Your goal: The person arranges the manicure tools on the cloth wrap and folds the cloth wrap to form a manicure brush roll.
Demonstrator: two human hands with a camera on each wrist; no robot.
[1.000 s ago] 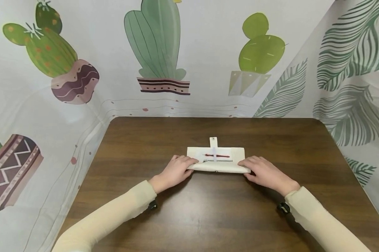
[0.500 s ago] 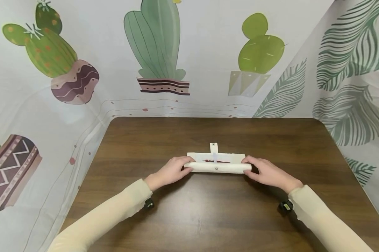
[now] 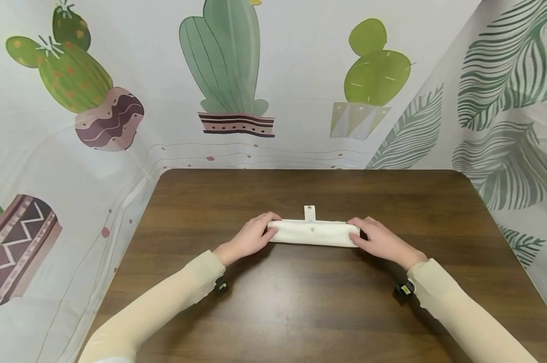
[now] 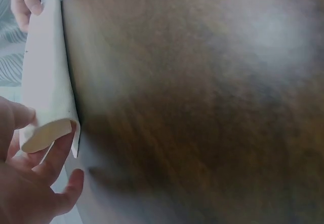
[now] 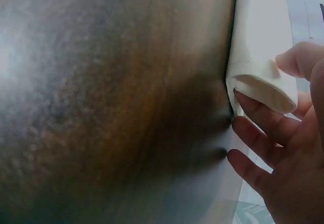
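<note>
A cream-white roll-up tool pouch (image 3: pixel 296 233) lies rolled on the table, with a metal snap on its face. From its far edge sticks out a strap (image 3: pixel 309 213) with a snap at the tip. My left hand (image 3: pixel 254 234) grips the left end of the roll, thumb on the near side and fingers over the far edge. At the right end my right hand (image 3: pixel 382 241) holds it the same way. Both wrist views show the roll's hollow end, with the left thumb (image 4: pixel 20 115) and the right thumb (image 5: pixel 298 59) pressing on the outside. Whatever is inside is hidden.
Under the pouch is a dark brown wooden table (image 3: pixel 273 307). A white cloth (image 3: pixel 301 60) printed with cacti and leaves hangs behind the table and at its sides. Dark wrist cameras sit under both sleeves.
The pouch has been rolled away from me, covering the inside panel and the red slim tool seen earlier. Its snap now faces up; the far strap still lies out flat.
</note>
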